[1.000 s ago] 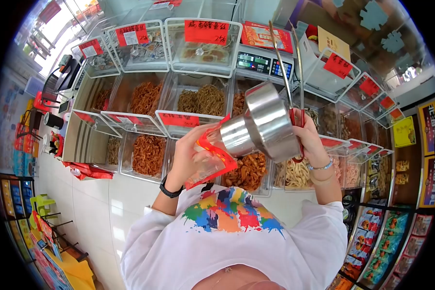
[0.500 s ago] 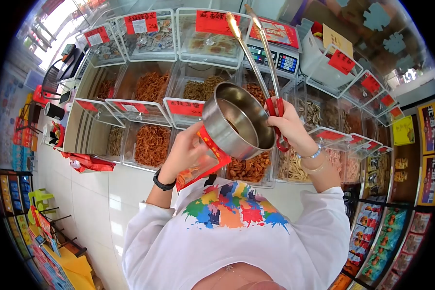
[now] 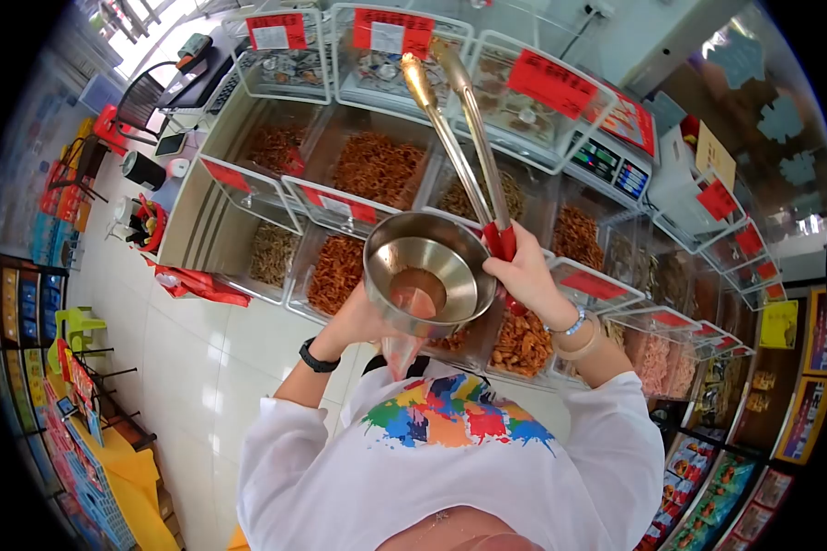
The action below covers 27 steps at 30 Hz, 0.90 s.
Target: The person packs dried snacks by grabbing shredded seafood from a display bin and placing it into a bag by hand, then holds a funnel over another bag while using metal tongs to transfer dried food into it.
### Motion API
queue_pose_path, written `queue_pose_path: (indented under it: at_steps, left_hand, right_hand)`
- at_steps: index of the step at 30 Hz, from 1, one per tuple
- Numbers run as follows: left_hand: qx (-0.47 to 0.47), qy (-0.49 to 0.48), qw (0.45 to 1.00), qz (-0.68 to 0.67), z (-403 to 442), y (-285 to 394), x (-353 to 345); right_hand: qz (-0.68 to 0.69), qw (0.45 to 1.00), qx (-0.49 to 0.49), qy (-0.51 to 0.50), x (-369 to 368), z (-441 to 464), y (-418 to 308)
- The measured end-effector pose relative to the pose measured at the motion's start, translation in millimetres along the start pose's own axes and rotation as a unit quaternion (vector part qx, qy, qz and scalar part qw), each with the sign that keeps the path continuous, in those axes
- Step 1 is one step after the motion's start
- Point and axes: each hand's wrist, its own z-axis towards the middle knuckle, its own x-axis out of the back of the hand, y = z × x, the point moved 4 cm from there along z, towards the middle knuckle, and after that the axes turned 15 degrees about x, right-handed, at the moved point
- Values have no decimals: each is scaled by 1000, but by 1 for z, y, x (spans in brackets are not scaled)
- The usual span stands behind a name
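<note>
A wide-mouthed stainless steel funnel (image 3: 462, 280) is held in front of my chest, its mouth turned up toward me. Through its bottom hole I see something pinkish and translucent. Below it hangs a clear plastic bag (image 3: 401, 354). My left hand (image 3: 356, 318) is closed at the funnel's lower left side, gripping the bag there; the funnel hides most of its fingers. My right hand (image 3: 526, 274) grips the red handles of long metal tongs (image 3: 470, 163), with its thumb by the funnel's right rim. The tongs point away from me, tips apart with nothing between them.
Clear bins of dried food, such as reddish shreds (image 3: 381, 171) and brown pieces (image 3: 521, 343), stand just beyond my hands under raised lids with red labels. A digital scale (image 3: 608, 165) sits at the back right. Packaged goods fill a shelf (image 3: 721, 482) on the right.
The funnel has tipped so its inside faces me, and the red-edged bag has moved beneath it. My view has swung, shifting the bins rightward. Both hands keep their hold.
</note>
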Motion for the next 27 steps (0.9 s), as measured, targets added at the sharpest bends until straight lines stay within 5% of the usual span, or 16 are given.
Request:
queue_pose_path:
  at_steps: [3, 7, 9, 11, 15, 17, 18, 25, 27]
  left_hand:
    - [3, -43, 994, -103, -2, -33, 33]
    - [128, -12, 956, -263, -3, -97, 74]
    - [11, 38, 987, -159, -14, -118, 96]
    - [64, 113, 974, -184, -19, -126, 110]
    - [102, 183, 970, -125, -21, -161, 141]
    - [115, 203, 966, -108, -20, -177, 152]
    - [119, 211, 965, -98, -18, -183, 155]
    - [131, 225, 962, -75, -1, -209, 159]
    - [135, 224, 963, -70, 2, -213, 156]
  right_hand:
    - [-21, 996, 82, -13, -41, 39, 17]
    - [-28, 997, -20, -63, -75, 76, 24]
    - [-149, 987, 42, -52, -61, 97, 28]
    - [-278, 959, 7, -50, -38, 114, 18]
    - [-636, 763, 86, -78, -10, 157, 12]
    - [-711, 691, 73, -108, -15, 181, 16]
    - [-712, 690, 70, -111, -20, 193, 17]
    - [-879, 334, 183, -288, -110, 243, 78]
    - [-851, 344, 170, -359, -124, 240, 90]
